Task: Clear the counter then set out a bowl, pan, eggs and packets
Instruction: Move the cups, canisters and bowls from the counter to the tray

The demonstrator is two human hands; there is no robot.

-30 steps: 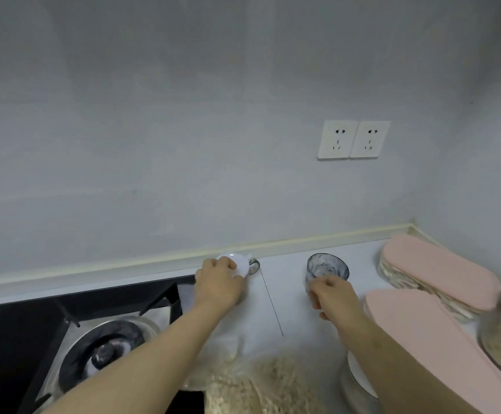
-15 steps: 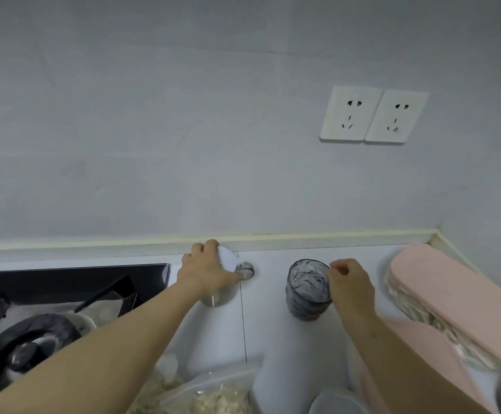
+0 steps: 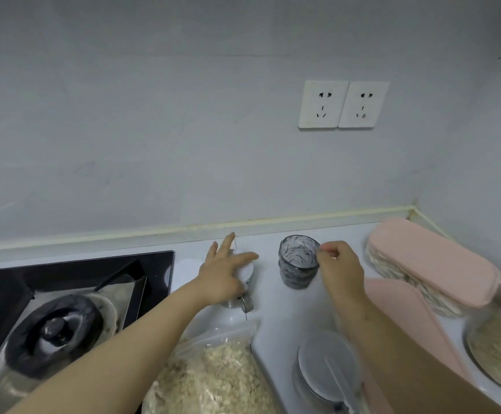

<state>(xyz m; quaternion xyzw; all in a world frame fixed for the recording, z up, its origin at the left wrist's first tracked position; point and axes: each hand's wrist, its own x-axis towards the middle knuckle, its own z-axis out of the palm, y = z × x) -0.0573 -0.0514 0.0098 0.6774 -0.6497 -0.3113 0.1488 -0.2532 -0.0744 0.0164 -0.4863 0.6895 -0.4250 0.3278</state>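
Pale grey wall (image 3: 153,130) with a double socket (image 3: 343,104) backs the white table (image 3: 273,312). Near the back edge a smoky grey, ribbed glass tumbler (image 3: 297,268) stands upright; the right grip (image 3: 340,267) pinches its rim on the right side between thumb and forefinger. Just left of it, a small clear glass jar (image 3: 233,301) with a white lid (image 3: 246,271) and metal clasp (image 3: 247,303) sits beside the black hob (image 3: 64,273). The left grip (image 3: 225,273) lies over the lid, fingers spread straight, closing on nothing. A clear bag of oats (image 3: 213,375) lies at the front edge, and two pink-lidded boxes (image 3: 431,258) fill the back right corner
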